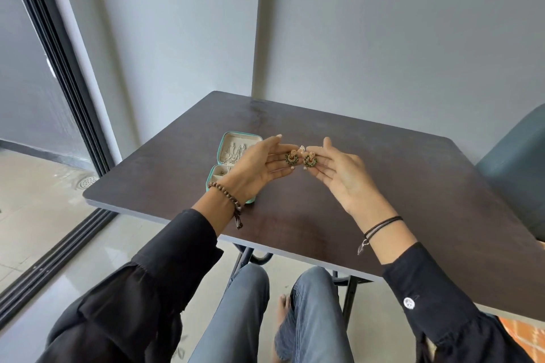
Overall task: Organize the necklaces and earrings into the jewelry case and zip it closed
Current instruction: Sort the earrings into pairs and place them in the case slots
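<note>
Earrings (pixel 309 160) round, green-gold | held: L hand (pixel 259 168), R hand (pixel 342 174) | teal case (pixel 218 154) unzipped

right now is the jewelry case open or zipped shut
Open. The teal jewelry case lies unfolded, both cream-lined halves facing up, chains visible in the far half.

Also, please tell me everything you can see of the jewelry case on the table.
The jewelry case is teal outside and cream inside, with rounded corners. It lies open on the dark table, near its left edge, both halves facing up. Silvery chains lie in the far half; the near half seems to have compartments. The left hand, pinching an earring, hides its right side; whether they touch, I cannot tell.
</note>
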{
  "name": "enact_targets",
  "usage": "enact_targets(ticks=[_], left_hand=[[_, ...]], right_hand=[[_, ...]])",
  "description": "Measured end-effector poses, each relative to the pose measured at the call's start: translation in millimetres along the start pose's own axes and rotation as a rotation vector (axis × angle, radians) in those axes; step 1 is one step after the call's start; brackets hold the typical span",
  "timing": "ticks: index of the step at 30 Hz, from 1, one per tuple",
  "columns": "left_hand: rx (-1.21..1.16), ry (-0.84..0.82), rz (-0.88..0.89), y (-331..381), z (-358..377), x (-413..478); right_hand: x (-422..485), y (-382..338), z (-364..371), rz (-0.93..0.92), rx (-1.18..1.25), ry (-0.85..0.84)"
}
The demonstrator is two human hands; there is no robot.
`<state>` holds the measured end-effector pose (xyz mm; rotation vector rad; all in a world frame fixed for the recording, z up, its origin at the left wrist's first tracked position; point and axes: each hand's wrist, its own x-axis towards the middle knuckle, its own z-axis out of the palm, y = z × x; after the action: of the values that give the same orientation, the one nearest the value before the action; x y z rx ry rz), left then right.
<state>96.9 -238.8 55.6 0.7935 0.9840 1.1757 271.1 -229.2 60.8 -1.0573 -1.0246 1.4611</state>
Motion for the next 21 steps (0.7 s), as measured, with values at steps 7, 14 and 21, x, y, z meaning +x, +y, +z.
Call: enact_targets(ticks=[7, 14, 21], left_hand=[[-0.003, 0.005, 0.022, 9.1, -14.9, -8.6], [0.016, 0.035, 0.057, 15.6, -28.0, -17.8], [0.034, 0.057, 0.074, 19.7, -45.6, -21.8]], right_hand=[[-1.3, -3.3, 12.5, 0.065, 0.063, -0.040], [-1.0, -1.5, 28.2, 0.072, 0.043, -0.074], [3.5, 12.6, 44.2, 0.003, -0.043, -0.109]])
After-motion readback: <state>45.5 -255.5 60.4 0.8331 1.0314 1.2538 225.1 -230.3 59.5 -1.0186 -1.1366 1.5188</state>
